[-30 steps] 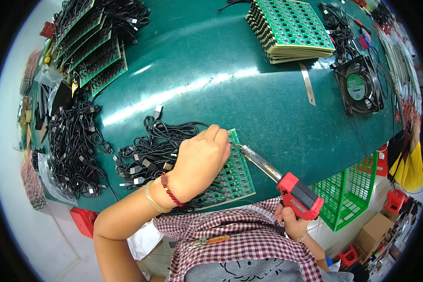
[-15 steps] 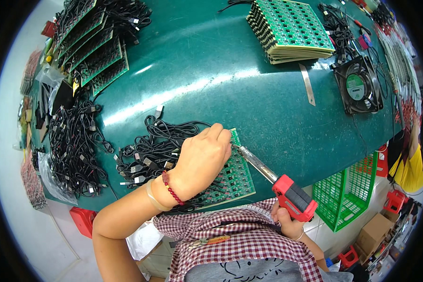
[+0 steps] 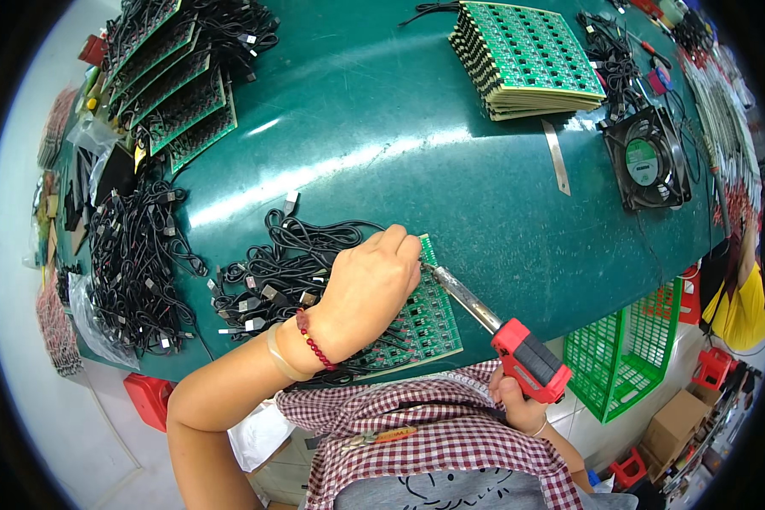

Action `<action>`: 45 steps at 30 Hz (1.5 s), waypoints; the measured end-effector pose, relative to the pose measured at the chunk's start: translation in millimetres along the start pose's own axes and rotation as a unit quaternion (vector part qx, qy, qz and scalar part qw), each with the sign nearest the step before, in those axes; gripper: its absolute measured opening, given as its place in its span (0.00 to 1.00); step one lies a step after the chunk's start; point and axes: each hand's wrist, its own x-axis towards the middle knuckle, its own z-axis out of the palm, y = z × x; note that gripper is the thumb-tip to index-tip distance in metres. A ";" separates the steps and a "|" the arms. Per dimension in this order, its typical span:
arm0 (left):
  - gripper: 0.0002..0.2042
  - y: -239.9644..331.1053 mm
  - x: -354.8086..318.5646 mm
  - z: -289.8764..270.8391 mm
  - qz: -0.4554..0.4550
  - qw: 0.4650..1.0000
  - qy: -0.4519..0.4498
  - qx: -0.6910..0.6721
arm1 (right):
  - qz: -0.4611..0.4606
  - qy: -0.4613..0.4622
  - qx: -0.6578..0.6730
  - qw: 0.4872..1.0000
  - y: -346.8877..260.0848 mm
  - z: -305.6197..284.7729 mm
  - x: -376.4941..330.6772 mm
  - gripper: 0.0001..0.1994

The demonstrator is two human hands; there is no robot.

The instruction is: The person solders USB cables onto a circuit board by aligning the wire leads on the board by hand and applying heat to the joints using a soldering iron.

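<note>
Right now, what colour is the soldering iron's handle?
The handle is mostly red, partly dark grey to black; head view shows it best.

My left arm (image 3: 229, 378): one, bare, bent at the elbow (image 3: 183, 410), slanting up and inward to the wrist (image 3: 296, 347). My left hand (image 3: 370, 280): one, back uppermost, fingers (image 3: 405, 253) bent downward, tips hidden. My right hand (image 3: 518, 408): one, low, near my torso, curled in a grip, thumb (image 3: 510, 391) visible. My right forearm (image 3: 568, 455): partly seen, slanting inward from below.
</note>
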 end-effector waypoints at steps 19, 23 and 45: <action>0.06 -2.1 -9.3 -2.1 0.040 0.999 0.037 0.005 | -0.018 0.150 0.228 0.962 -35.6 6.6 16.7 0.21; 0.07 4.8 -5.8 -13.4 0.042 0.996 0.009 0.076 | -0.036 0.140 0.256 0.956 -31.2 -1.8 25.3 0.20; 0.06 -163.2 -108.6 -140.2 -0.233 0.897 0.376 -0.026 | -0.063 0.196 0.238 0.949 -61.7 7.5 32.9 0.20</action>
